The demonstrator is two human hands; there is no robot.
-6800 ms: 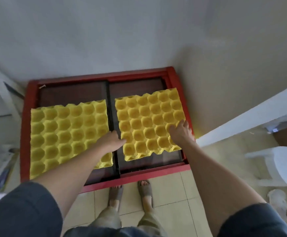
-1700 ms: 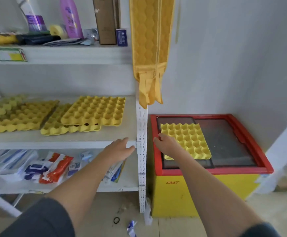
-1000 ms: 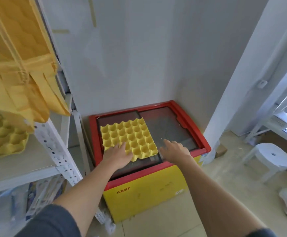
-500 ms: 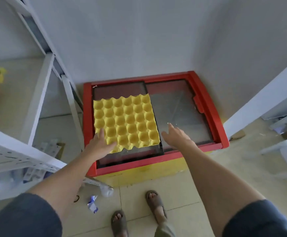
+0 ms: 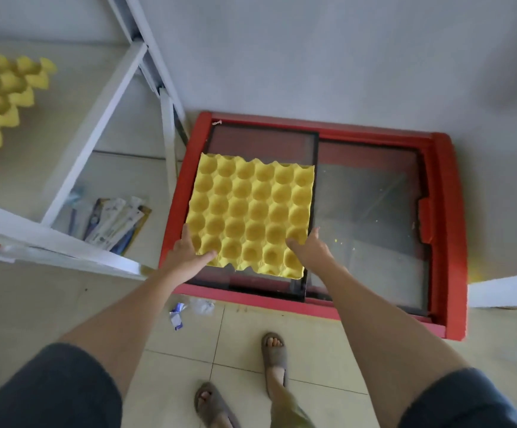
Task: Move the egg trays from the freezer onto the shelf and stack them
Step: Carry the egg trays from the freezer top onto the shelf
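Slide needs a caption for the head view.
Both hands, left hand and right hand, grasp yellow moulded egg tray on red-rimmed glass-topped freezer.

A plain pale wall [image 5: 328,57] is seen at the back, evenly lit by soft daylight. The floor [image 5: 312,350] is laid with cream tiles set apart by thin dark joints. A crumpled wrapper [image 5: 177,315] lies on a tile. At the left edge, white metal rack posts [image 5: 96,118] are seen, and flat packets [image 5: 112,223] are laid on a lower board beneath them.
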